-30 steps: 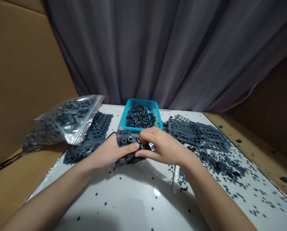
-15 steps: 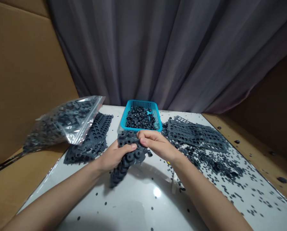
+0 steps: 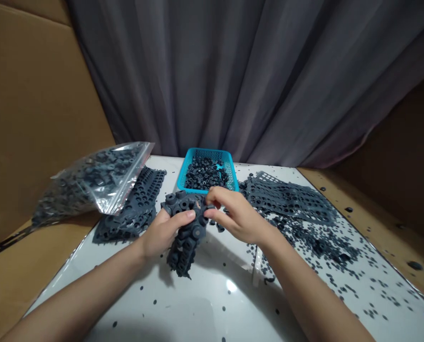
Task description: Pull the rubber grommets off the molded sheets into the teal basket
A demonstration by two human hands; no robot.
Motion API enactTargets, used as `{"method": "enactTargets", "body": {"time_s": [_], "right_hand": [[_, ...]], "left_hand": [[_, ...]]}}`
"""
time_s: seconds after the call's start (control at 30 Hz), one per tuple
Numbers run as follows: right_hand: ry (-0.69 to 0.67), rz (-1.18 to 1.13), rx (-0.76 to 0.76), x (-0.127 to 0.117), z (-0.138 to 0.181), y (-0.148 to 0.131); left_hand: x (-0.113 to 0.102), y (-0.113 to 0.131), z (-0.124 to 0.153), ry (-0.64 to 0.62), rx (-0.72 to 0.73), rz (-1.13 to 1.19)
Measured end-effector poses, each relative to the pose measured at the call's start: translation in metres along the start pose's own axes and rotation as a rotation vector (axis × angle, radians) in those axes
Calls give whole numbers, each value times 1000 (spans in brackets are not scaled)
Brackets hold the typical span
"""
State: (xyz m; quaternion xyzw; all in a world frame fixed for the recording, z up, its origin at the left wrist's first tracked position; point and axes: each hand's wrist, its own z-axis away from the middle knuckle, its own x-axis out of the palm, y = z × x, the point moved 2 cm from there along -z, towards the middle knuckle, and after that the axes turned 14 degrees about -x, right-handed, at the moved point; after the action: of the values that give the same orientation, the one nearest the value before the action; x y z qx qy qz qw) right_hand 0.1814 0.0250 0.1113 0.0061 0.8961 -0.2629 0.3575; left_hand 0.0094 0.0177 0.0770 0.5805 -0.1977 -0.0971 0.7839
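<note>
Bent over my left hand [image 3: 164,229] is a dark grey moulded rubber sheet [image 3: 186,244] studded with round, holed pieces; the thumb presses on its face and one end hangs down. My right hand [image 3: 235,214] is at the sheet's right edge, thumb and index finger curled around one of the round rubber pieces. A few loose pieces lie under the right fingers. Just behind the hands stands a blue plastic basket [image 3: 179,183] with many small dark rubber pieces [image 3: 204,175] in it.
A clear zip bag [image 3: 90,183] full of grey rubber pieces sits at left, beside stacked studded sheets [image 3: 142,197]. Perforated sheets [image 3: 290,197] lie at right, with small dark scraps [image 3: 315,244] scattered over the white table [image 3: 183,313]. Cardboard walls [image 3: 37,104] flank both sides; a grey curtain [image 3: 212,76] hangs behind.
The rubber sheet has been turned and shifted slightly left in my left hand. My right hand has opened from a tight pinch to a wider grip at the sheet's edge.
</note>
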Motion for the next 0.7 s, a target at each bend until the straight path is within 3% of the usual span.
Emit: {"method": "enactTargets", "body": {"time_s": [0.17,0.3,0.37,0.47,0.7], "right_hand": [[-152,103,-31,9,-1,2],[-236,200,60,4,-2,-3],[-236,143,99,0,-2,-6],[-158,-172,123,0,-1,-5],[222,-1067,227,26,2,16]], "left_hand": [[0,4,-1,-19,99,-223],[-1,10,-2,-5,104,-418],[-2,13,-2,-21,117,-473],[-5,11,-3,-65,98,-416],[-5,3,-6,-129,-52,97]]}}
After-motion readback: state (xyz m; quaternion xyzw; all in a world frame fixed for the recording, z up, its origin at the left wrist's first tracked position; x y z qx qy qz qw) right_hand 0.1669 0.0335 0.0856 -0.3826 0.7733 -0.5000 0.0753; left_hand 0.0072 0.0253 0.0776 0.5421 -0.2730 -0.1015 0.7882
